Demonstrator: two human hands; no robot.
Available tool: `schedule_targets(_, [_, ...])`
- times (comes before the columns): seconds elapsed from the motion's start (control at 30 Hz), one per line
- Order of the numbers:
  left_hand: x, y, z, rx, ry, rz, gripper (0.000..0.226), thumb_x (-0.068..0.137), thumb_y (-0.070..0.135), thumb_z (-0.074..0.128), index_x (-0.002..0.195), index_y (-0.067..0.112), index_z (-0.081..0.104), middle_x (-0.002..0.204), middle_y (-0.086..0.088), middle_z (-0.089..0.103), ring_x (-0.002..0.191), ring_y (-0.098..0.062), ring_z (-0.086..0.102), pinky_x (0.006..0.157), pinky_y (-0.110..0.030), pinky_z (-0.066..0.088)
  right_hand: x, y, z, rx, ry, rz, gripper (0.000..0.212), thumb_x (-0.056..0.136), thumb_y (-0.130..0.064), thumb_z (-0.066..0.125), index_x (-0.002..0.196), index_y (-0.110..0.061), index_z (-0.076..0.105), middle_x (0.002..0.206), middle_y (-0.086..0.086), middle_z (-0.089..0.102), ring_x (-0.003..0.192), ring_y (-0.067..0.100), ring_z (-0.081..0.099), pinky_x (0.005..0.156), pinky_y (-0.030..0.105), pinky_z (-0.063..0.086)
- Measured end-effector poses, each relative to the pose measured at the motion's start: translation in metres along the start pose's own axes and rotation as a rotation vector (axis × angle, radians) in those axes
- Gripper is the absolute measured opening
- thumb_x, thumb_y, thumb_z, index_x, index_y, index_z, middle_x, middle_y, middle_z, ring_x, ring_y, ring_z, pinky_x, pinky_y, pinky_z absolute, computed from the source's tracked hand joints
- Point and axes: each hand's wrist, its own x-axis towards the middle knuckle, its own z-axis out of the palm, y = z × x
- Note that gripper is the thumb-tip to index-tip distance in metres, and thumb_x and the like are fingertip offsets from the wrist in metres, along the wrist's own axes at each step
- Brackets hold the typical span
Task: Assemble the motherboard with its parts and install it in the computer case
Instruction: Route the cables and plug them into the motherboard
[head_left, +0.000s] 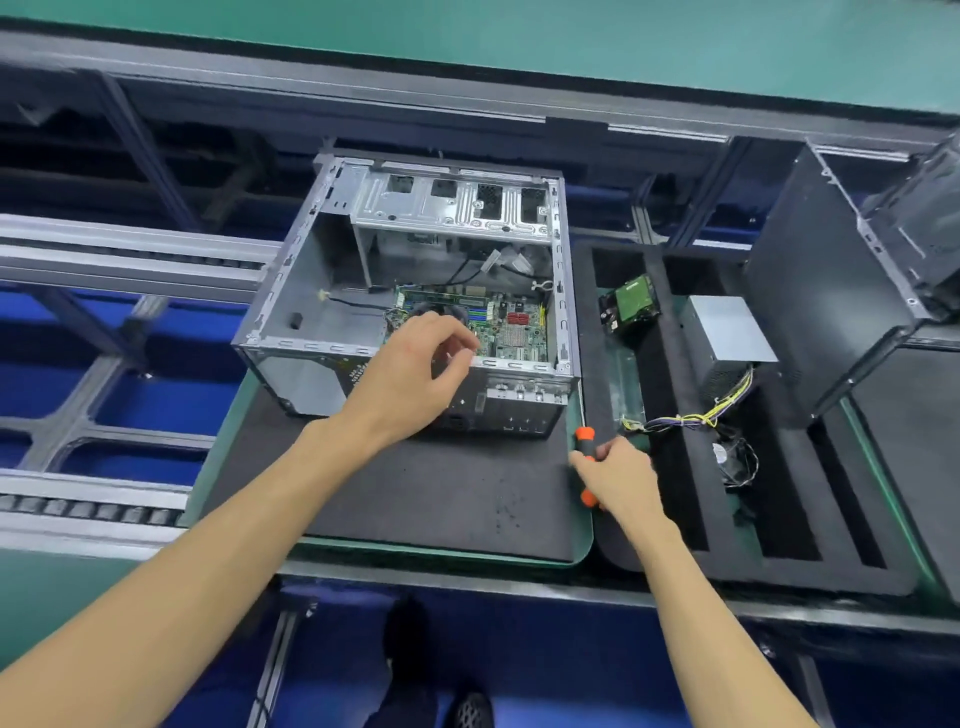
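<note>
The open case (415, 270) lies on its side on a black mat (415, 493), toward the mat's far edge. The motherboard (511, 325) sits inside the case, flat on its floor, in the near right corner, below the silver drive cage (452, 202). Black cables run from the cage area down to the board's far edge.

The left hand (415, 374) hangs over the near wall of the case, above the board's left part. Its thumb and forefinger are drawn close together as if pinching, the other fingers loosely curled; whether this grip holds anything small cannot be told.

The right hand (615, 478) rests at the mat's right edge, its grip wrapped round a screwdriver (586, 436) with an orange and black handle. The handle's two orange ends stick out above and below the fingers; the tip is hidden.

To the right of the mat lies a black foam tray (675, 545) with long slots. In its far part stands a drive (629, 304) with a green board face, tilted. Beside that, to the right, lies a silver power supply (727, 332), its bundle of yellow and dark wires (691, 418) trailing across the tray toward the right hand. A small fan (732, 457) lies just near of the wires. A dark case panel (821, 291) leans at the tray's right edge.

Below the worktop's near edge a dark shoe (470, 712) shows on the blue floor.
</note>
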Motion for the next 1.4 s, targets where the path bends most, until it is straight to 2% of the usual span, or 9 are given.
schedule_targets(0.1, [-0.010, -0.001, -0.007, -0.051, 0.021, -0.054, 0.010, 0.096, 0.015, 0.059, 0.100, 0.021, 0.066, 0.087, 0.008, 0.061, 0.083, -0.006, 0.055, 0.075, -0.016, 0.040, -0.012, 0.005, -0.007, 0.200, 0.132, 0.002, 0.035, 0.087, -0.042, 0.063, 0.105, -0.012, 0.061, 0.080, -0.003, 0.066, 0.067, 0.013, 0.067, 0.061, 0.027, 0.049])
schedule_targets(0.17, [-0.019, -0.004, -0.011, -0.076, 0.024, -0.106, 0.010, 0.096, 0.016, 0.060, 0.100, 0.022, 0.066, 0.087, 0.007, 0.062, 0.078, -0.006, 0.055, 0.073, -0.018, 0.042, -0.021, 0.004, -0.015, 0.399, 0.223, -0.042, 0.032, 0.088, -0.040, 0.060, 0.107, -0.015, 0.061, 0.086, -0.001, 0.066, 0.073, 0.015, 0.066, 0.063, 0.032, 0.056])
schedule_targets(0.27, [-0.035, -0.007, -0.020, -0.087, 0.030, -0.157, 0.012, 0.095, 0.013, 0.060, 0.101, 0.021, 0.067, 0.086, 0.006, 0.063, 0.071, 0.001, 0.052, 0.070, -0.012, 0.039, -0.038, -0.013, -0.029, 0.495, 0.334, -0.248, 0.021, 0.086, -0.036, 0.056, 0.100, -0.020, 0.056, 0.077, 0.001, 0.061, 0.068, 0.014, 0.056, 0.065, 0.045, 0.058])
schedule_targets(0.33, [-0.048, -0.009, -0.030, -0.094, 0.046, -0.186, 0.013, 0.095, 0.012, 0.060, 0.102, 0.020, 0.067, 0.086, 0.006, 0.064, 0.069, 0.004, 0.052, 0.069, -0.009, 0.038, -0.052, -0.037, -0.038, 0.505, 0.334, -0.428, 0.023, 0.080, -0.041, 0.051, 0.096, -0.025, 0.054, 0.065, -0.002, 0.051, 0.057, 0.009, 0.045, 0.057, 0.036, 0.049])
schedule_targets(0.57, [-0.115, -0.031, -0.094, -0.046, 0.194, -0.325, 0.014, 0.096, 0.013, 0.059, 0.103, 0.023, 0.067, 0.086, 0.009, 0.063, 0.075, 0.000, 0.055, 0.069, -0.010, 0.039, -0.117, -0.137, -0.006, 0.444, 0.059, -0.887, 0.014, 0.077, -0.035, 0.053, 0.091, -0.034, 0.053, 0.063, -0.010, 0.051, 0.052, 0.007, 0.037, 0.052, 0.025, 0.035])
schedule_targets(0.83, [-0.251, -0.086, -0.189, 0.042, 0.528, -0.656, 0.017, 0.094, 0.007, 0.059, 0.101, 0.020, 0.068, 0.090, 0.001, 0.066, 0.076, -0.009, 0.058, 0.069, -0.013, 0.043, -0.229, -0.223, 0.127, 0.292, -0.418, -1.167, 0.030, 0.072, -0.039, 0.056, 0.099, -0.028, 0.056, 0.078, -0.004, 0.056, 0.060, 0.012, 0.045, 0.060, 0.033, 0.041])
schedule_targets(0.93, [-0.318, -0.107, -0.216, 0.077, 0.597, -0.796, 0.018, 0.094, 0.008, 0.057, 0.098, 0.024, 0.066, 0.087, 0.006, 0.064, 0.078, -0.007, 0.057, 0.067, -0.010, 0.040, -0.279, -0.237, 0.187, 0.217, -0.557, -1.173, 0.023, 0.071, -0.040, 0.058, 0.092, -0.032, 0.051, 0.075, -0.009, 0.054, 0.061, 0.012, 0.047, 0.060, 0.029, 0.038])
schedule_targets(1.1, [-0.426, -0.137, -0.240, 0.124, 0.650, -1.007, 0.018, 0.095, 0.013, 0.057, 0.102, 0.026, 0.066, 0.092, 0.008, 0.063, 0.081, -0.007, 0.059, 0.072, -0.023, 0.045, -0.354, -0.240, 0.283, 0.049, -0.698, -1.199, 0.025, 0.072, -0.046, 0.060, 0.092, -0.036, 0.050, 0.074, -0.010, 0.057, 0.062, 0.009, 0.053, 0.056, 0.028, 0.038])
schedule_targets(1.4, [-0.548, -0.167, -0.228, 0.055, 0.679, -1.193, 0.023, 0.093, 0.010, 0.057, 0.097, 0.032, 0.062, 0.088, 0.012, 0.063, 0.078, -0.002, 0.058, 0.066, -0.006, 0.039, -0.414, -0.186, 0.407, -0.347, -0.828, -1.120, 0.025, 0.082, -0.032, 0.067, 0.096, -0.019, 0.051, 0.084, 0.000, 0.061, 0.074, 0.023, 0.058, 0.062, 0.036, 0.043])
